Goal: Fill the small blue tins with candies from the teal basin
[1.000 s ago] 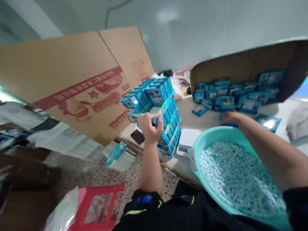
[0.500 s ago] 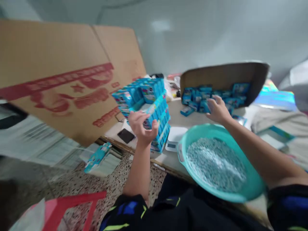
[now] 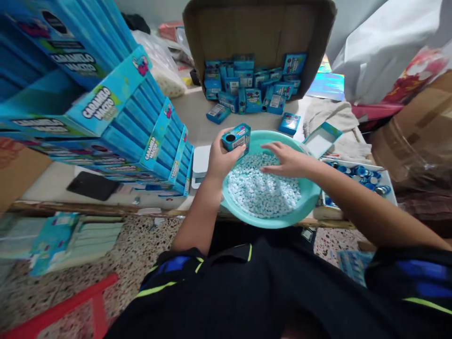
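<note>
My left hand [image 3: 223, 157] grips a small blue candy box [image 3: 237, 138] over the left rim of a turquoise basin [image 3: 270, 221]. Pale blue and white candies [image 3: 264, 190] fill the basin's bottom. Above them hovers my right hand [image 3: 284, 159], fingers spread, holding nothing. Behind the basin, a cardboard carton [image 3: 259, 28] lies on its side with many blue candy boxes [image 3: 253, 100] heaped in its mouth. One loose box [image 3: 289, 123] sits on the table to the right of the heap.
Stacked blue display trays [image 3: 141, 136] tower at left, beside a white scale [image 3: 200, 165]. A dark phone [image 3: 92, 185] lies near the table edge. To the right are an empty display tray [image 3: 322, 140] and a white box of blue-capped items [image 3: 363, 176]. A red stool [image 3: 70, 306] stands below.
My view has turned rightward and down. My left hand has left the stacked trays and now holds a candy box. My right hand has moved from the heap to over the basin.
</note>
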`<action>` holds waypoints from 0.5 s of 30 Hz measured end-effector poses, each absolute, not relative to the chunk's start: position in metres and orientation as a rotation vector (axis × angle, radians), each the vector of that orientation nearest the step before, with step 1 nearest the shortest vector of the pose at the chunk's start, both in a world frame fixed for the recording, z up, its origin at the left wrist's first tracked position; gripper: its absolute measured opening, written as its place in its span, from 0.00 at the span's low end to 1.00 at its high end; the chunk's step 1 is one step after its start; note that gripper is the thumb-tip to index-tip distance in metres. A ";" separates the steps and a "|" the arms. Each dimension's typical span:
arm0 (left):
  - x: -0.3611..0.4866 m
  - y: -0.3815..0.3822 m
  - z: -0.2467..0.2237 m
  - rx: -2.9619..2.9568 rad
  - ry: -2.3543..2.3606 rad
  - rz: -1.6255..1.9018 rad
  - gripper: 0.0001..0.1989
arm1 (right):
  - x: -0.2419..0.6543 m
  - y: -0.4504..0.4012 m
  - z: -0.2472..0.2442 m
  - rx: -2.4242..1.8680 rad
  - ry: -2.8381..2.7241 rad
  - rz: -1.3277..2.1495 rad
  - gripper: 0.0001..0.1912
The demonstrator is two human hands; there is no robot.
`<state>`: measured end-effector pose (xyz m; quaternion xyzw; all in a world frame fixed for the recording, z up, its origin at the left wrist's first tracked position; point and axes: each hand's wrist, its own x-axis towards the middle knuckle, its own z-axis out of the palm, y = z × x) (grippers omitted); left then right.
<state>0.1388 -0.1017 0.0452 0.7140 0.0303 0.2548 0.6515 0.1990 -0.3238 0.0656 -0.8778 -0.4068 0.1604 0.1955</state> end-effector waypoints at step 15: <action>0.118 -0.094 0.042 1.530 0.175 0.381 0.26 | 0.160 -0.240 0.043 -2.286 -1.717 1.192 0.65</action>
